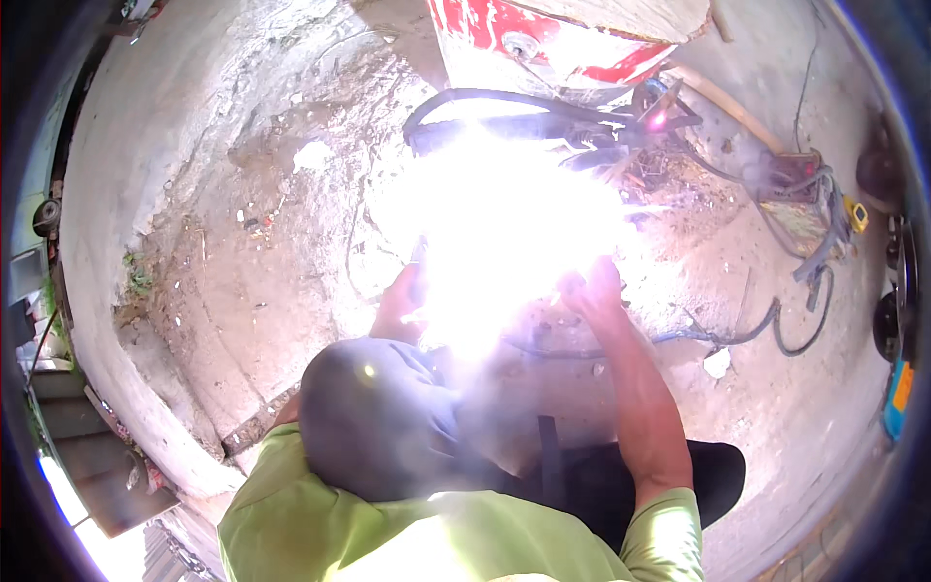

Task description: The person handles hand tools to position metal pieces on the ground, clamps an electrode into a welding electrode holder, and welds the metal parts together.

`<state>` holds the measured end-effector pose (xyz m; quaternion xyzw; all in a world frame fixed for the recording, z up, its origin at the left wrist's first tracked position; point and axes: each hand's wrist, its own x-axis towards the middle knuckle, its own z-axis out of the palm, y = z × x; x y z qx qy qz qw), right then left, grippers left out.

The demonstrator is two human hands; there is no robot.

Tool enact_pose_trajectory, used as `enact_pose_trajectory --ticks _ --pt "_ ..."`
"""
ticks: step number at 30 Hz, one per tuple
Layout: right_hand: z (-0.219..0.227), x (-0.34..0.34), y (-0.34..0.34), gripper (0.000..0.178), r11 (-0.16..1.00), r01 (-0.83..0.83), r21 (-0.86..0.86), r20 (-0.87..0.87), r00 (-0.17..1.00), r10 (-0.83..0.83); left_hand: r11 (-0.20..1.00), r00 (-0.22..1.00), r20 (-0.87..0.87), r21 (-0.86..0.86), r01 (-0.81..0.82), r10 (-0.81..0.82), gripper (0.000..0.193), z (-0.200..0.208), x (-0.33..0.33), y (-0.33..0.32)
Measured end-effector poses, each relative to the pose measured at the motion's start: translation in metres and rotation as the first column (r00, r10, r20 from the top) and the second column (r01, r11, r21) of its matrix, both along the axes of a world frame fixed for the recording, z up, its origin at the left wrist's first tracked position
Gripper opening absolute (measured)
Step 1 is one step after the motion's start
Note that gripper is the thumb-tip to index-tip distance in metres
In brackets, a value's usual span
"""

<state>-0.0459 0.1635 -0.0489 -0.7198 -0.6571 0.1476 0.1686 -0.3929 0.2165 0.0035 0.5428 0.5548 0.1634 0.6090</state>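
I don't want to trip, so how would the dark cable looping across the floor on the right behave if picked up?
The cable probably bends without kinking, since it lies in smooth curves, yet may feel a bit springy because those bends are wide. It would likely drag rather than rise all at once, as a long run lies along the floor.

the right forearm (648,412) extends forward; the left hand (397,297) and the right hand (596,293) are apart in front, both too overexposed to tell their grip.
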Motion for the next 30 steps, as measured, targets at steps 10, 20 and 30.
enact_pose_trajectory --ticks 10,20,30 --pt "0.053 -0.007 0.017 0.035 0.944 0.115 -0.311 -0.179 0.968 -0.177 0.989 0.986 -0.073 0.025 -0.147 0.149 0.04 -0.012 0.004 -0.004" --pt "0.064 -0.013 0.022 0.032 0.894 0.2 -0.401 -0.154 0.947 -0.281 0.992 0.992 -0.115 0.121 -0.045 0.059 0.031 -0.007 0.006 -0.004" --pt "0.064 -0.012 0.022 0.029 0.899 0.189 -0.395 -0.154 0.951 -0.268 0.994 0.992 -0.109 0.095 -0.051 0.062 0.032 -0.001 0.011 -0.003"
